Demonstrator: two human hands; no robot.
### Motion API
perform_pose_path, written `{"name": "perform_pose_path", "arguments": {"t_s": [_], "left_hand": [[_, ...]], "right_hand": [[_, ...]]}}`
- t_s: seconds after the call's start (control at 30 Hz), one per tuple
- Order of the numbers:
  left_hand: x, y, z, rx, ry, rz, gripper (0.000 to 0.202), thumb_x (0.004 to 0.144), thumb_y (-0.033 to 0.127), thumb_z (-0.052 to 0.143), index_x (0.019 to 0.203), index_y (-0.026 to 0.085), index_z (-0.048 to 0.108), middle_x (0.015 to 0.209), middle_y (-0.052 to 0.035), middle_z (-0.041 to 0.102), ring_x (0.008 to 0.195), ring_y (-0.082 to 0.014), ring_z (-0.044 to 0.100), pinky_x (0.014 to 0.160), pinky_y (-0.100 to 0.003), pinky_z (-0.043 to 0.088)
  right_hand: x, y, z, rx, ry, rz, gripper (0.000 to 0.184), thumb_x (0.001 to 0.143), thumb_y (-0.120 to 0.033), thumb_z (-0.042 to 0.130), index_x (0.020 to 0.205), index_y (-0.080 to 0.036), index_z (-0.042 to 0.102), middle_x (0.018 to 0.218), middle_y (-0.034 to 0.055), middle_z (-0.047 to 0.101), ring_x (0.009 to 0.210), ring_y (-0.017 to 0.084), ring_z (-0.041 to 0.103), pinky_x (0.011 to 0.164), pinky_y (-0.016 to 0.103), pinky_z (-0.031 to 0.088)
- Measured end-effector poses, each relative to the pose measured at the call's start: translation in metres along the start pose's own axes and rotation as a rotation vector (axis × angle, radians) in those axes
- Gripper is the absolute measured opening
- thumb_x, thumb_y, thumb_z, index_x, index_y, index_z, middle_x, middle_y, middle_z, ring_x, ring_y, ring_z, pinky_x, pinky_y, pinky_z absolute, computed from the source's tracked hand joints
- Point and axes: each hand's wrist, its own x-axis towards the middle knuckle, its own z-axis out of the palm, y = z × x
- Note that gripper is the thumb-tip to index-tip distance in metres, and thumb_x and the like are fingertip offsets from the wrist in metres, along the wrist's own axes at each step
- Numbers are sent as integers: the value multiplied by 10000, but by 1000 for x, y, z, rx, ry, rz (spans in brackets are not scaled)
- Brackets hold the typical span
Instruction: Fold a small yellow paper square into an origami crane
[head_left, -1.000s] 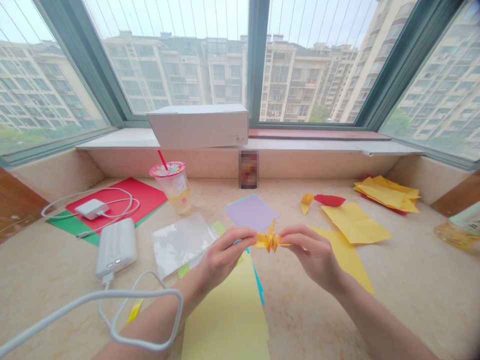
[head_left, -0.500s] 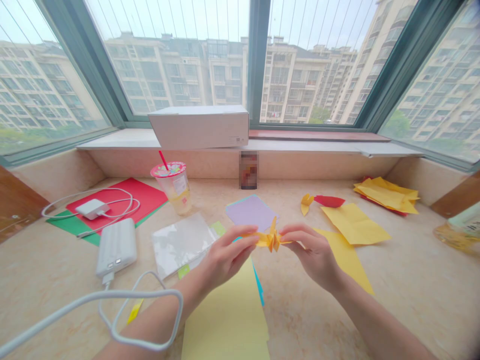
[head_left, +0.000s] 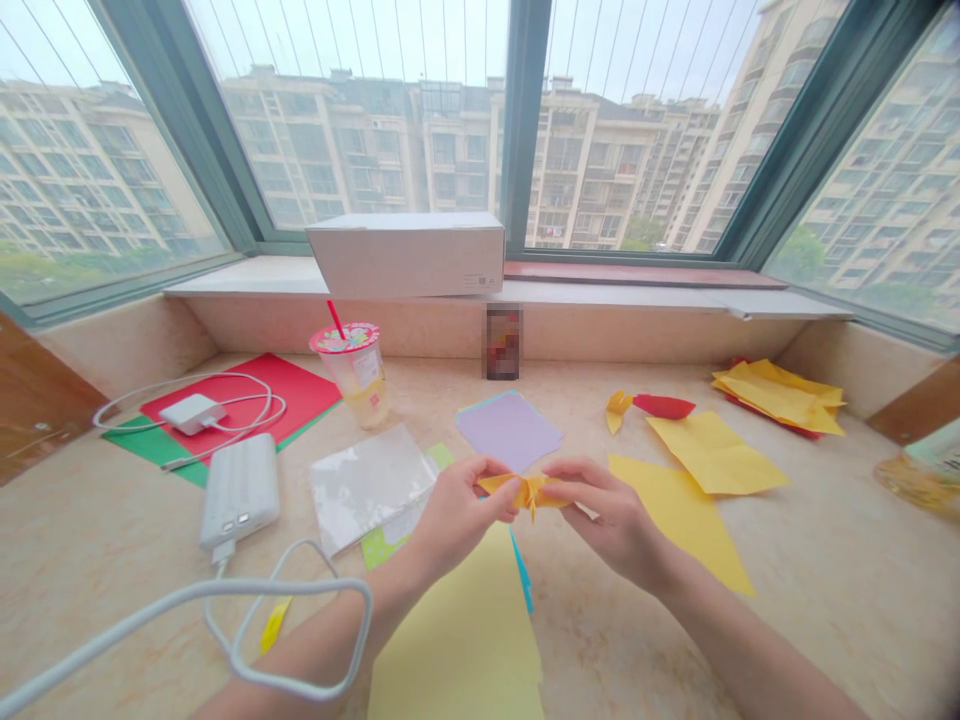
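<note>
While the left hand (head_left: pixel 454 510) pinches one end of the folded orange paper figure (head_left: pixel 525 489), the right hand (head_left: pixel 611 515) pinches the opposite end; the figure spans between both sets of fingertips, above the yellow sheet (head_left: pixel 461 640).

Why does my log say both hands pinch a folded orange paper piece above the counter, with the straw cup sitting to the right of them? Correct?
Not quite. The head view shows the left hand and right hand both pinching the folded orange paper piece above the counter, but the straw cup sits to their left, beside the red sheet.
</note>
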Motion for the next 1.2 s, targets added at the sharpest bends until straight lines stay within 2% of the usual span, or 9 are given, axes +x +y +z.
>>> {"name": "perform_pose_path", "arguments": {"t_s": [0.13, 0.23, 0.33, 0.4, 0.53, 0.67, 0.93, 1.07, 1.2], "left_hand": [[-1, -6, 2, 157, 54, 64, 166, 839, 310, 663, 863, 150, 704, 827, -65, 757, 749, -213, 720, 625, -274, 554], [-2, -8, 4, 229, 65, 106, 134, 841, 286, 659, 834, 164, 711, 804, -43, 752, 754, -203, 703, 613, -251, 519], [-4, -9, 9, 245, 79, 118, 154, 858, 284, 645, 781, 162, 698, 752, -31, 740, 703, -186, 684, 603, -245, 497], [-5, -8, 12, 233, 93, 135, 160, 871, 278, 633, 778, 163, 692, 749, -28, 740, 695, -180, 683, 626, -251, 501], [-6, -10, 15, 236, 127, 209, 127, 879, 234, 625, 793, 174, 698, 769, -12, 748, 709, -165, 689, 685, -252, 505], [-6, -13, 14, 250, 158, 230, 105, 866, 206, 637, 787, 178, 699, 752, 5, 744, 698, -149, 687, 681, -235, 497], [-6, -11, 15, 273, 183, 218, 113, 863, 222, 619, 787, 172, 686, 747, -5, 737, 689, -152, 679, 674, -241, 496], [-6, -9, 17, 290, 130, 200, 94, 849, 214, 623, 850, 168, 705, 819, -29, 760, 752, -176, 702, 712, -259, 507], [-6, -8, 17, 276, 35, 184, 187, 854, 182, 609, 979, 186, 748, 959, -49, 782, 875, -197, 723, 804, -275, 515]], "right_hand": [[-1, -6, 2, -17, -26, 27, 424, 884, -19, 460, 1207, -208, 658, 1199, 119, 627, 1142, 227, 632, 963, 381, 560], [0, -10, 7, -2, -14, 93, 347, 903, -74, 485, 1156, -201, 685, 1165, 118, 650, 1112, 235, 641, 957, 395, 555], [3, -14, 15, 26, 74, 259, 158, 920, -185, 557, 947, -202, 712, 1013, 88, 704, 960, 225, 691, 844, 363, 585], [6, -17, 19, 46, 129, 404, 81, 901, -239, 609, 906, -197, 678, 926, 66, 727, 878, 220, 709, 785, 347, 588], [11, -24, 19, 140, 90, 619, 138, 892, -288, 620, 949, -188, 696, 886, 55, 760, 850, 222, 722, 756, 328, 573], [14, -31, 12, 217, 43, 750, 193, 893, -315, 612, 926, -183, 749, 790, 33, 758, 705, 188, 703, 681, 300, 549], [16, -33, 7, 282, 62, 811, 192, 869, -340, 644, 861, -183, 755, 719, 23, 740, 657, 176, 684, 610, 276, 517], [13, -31, 12, 288, 54, 764, 179, 873, -337, 640, 873, -191, 742, 817, 37, 762, 709, 186, 696, 680, 304, 537], [10, -29, 19, 249, 40, 718, 166, 870, -281, 621, 964, -213, 739, 910, 40, 770, 853, 217, 713, 789, 338, 543]]}}
